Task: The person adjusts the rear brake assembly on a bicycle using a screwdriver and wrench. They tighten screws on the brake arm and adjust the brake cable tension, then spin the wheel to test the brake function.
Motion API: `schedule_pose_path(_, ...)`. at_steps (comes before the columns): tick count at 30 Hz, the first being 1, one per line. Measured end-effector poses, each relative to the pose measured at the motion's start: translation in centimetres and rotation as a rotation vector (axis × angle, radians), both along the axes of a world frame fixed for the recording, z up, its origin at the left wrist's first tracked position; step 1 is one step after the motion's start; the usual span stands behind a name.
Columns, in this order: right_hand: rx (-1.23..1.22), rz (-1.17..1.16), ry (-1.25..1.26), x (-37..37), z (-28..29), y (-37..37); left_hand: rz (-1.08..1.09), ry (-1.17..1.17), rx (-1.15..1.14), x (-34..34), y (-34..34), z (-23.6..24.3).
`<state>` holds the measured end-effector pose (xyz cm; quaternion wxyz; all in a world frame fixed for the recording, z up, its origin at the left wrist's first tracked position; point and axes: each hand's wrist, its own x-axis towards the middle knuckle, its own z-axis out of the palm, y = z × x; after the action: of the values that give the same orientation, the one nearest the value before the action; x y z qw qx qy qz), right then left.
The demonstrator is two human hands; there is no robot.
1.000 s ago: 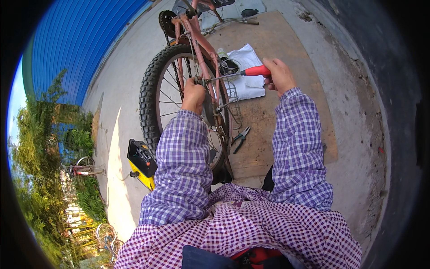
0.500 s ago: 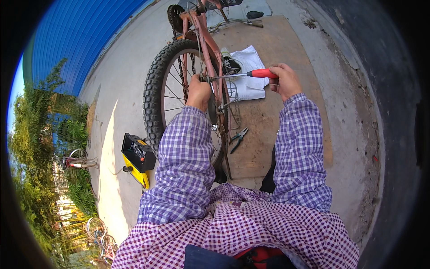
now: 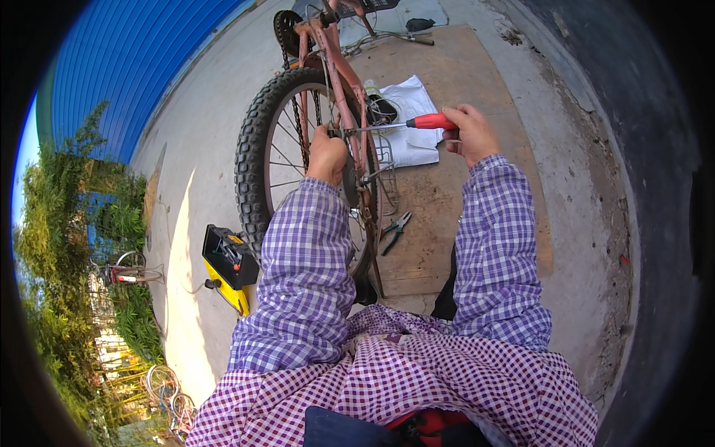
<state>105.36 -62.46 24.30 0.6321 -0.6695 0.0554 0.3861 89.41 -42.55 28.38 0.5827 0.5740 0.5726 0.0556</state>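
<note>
Board: flat on the ground, right of the bike, apparently as a clean place for loose items.

Bike: its pink frame ran away from the person, rear wheel nearest, presumably to bring that end within reach of both arms. The wheel stood left of the working side.

Sheet: white, spread on the board behind the screwdriver's line.

Toolbox: open on the ground by the left forearm, likely kept there for easy reach.

Left grip: set against the frame beside the wheel, seemingly to steady a part there. Its fingertips were hidden; whether they were clamped could not be told.

Right grip: clamped on the red handle of the screwdriver. The shaft pointed left, nearly level, its far end at the frame beside the left grip; a hold at the handle's end would suit turning or pushing.

Pliers: unheld on the board, jaws apart, just right of the bike.
</note>
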Motion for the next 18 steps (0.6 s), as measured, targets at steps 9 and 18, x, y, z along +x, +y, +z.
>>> schedule_pose_path(9, -0.072, -0.032, -0.016, -0.3, -1.0, 0.1, 0.012, -0.020, 0.014, -0.4, 0.5, -1.0)
schedule_pose_path(18, -0.318, 0.207, 0.000, -0.2, -1.0, 0.0, 0.017, -0.017, 0.017, -0.9, 0.6, -1.2)
